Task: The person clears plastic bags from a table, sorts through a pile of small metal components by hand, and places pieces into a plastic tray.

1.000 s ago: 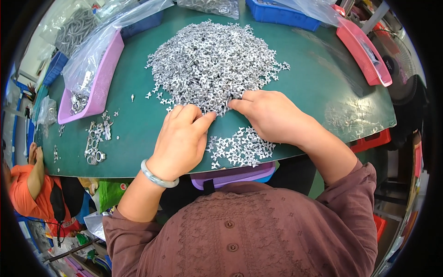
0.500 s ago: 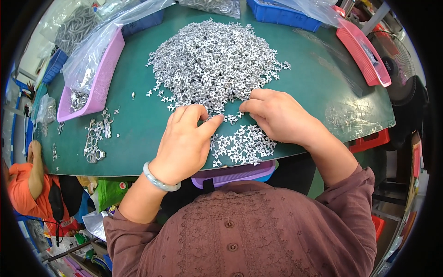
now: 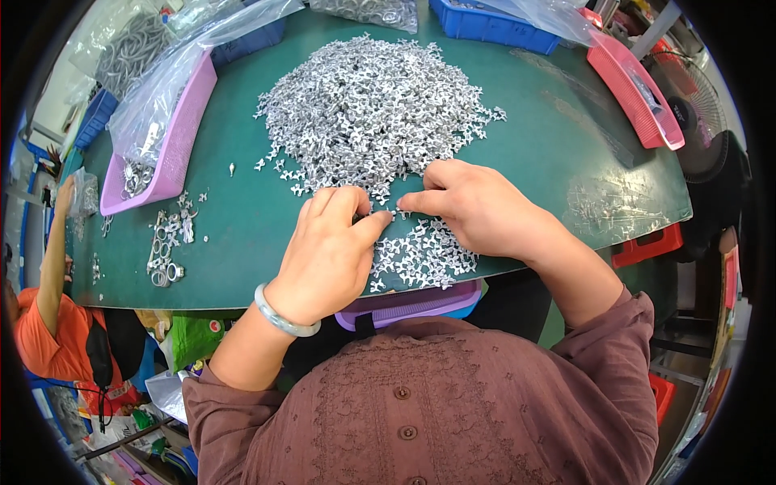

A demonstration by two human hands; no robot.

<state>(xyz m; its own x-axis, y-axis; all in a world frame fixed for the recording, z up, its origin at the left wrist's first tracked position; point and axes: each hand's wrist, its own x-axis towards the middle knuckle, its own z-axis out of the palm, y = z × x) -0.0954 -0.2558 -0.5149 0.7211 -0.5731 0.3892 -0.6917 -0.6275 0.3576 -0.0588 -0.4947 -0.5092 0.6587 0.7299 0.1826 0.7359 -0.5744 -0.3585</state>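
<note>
A large heap of small silver metal pieces point(image 3: 372, 105), each with several short prongs, lies on the green table. A smaller spread of the same pieces point(image 3: 424, 257) lies by the near edge. Between the two is my left hand point(image 3: 323, 246), with a pale bangle on its wrist. Its thumb is apart from the curled fingers, and the thumb tip touches a few pieces. Opposite it, my right hand point(image 3: 485, 206) stretches its index finger to the same pieces, the tip close to my left thumb. The right thumb is hidden beneath that hand.
A purple basket point(image 3: 174, 137) with metal parts and a plastic bag stands at left, near loose rings point(image 3: 166, 250). Blue bins point(image 3: 493, 28) line the back, with a pink basket point(image 3: 638, 93) at right. Another purple basket point(image 3: 412, 303) sits below the near edge. A co-worker's arm point(image 3: 55, 259) reaches in at far left.
My right hand has moved left, drawing its fingertips and a few pieces closer to my left thumb. At far left, the co-worker's arm has stretched out toward a bag.
</note>
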